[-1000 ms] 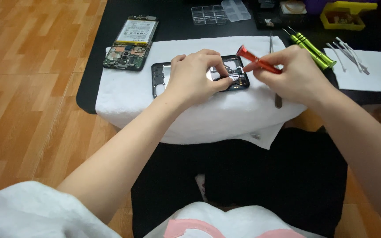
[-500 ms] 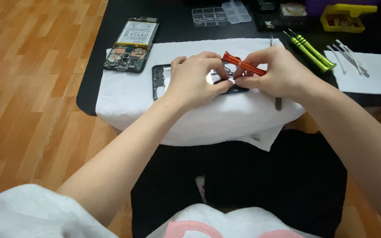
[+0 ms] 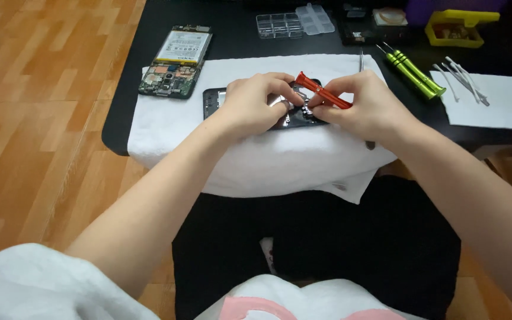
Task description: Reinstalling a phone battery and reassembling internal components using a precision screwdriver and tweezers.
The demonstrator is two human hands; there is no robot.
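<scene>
The left hand (image 3: 255,105) presses down on a black opened smartphone frame (image 3: 214,102) that lies on a folded white cloth (image 3: 238,154) spread over the near edge of a black table (image 3: 120,127); its fingers curl over the middle of the frame, pinning it, with thumb and forefinger tips drawn together at a small metallic part inside. The right hand (image 3: 365,109) pinches a slim orange-red screwdriver (image 3: 321,92) between thumb and fingers, its handle slanting up to the left and its tip hidden behind the fingers, down inside the frame just beside the left fingertips. The phone looks well into being taken apart: a separate inner assembly with a pale battery and a green circuit board (image 3: 176,62) already lies apart at the cloth's far left corner, while the frame is worked on with parts inside it (which screws remain cannot be told). Beyond the cloth stand clear plastic compartment boxes (image 3: 294,22), two green-handled screwdrivers (image 3: 416,74), a yellow tool holder (image 3: 454,26) and thin metal tweezers on a white sheet of paper (image 3: 505,104).
</scene>
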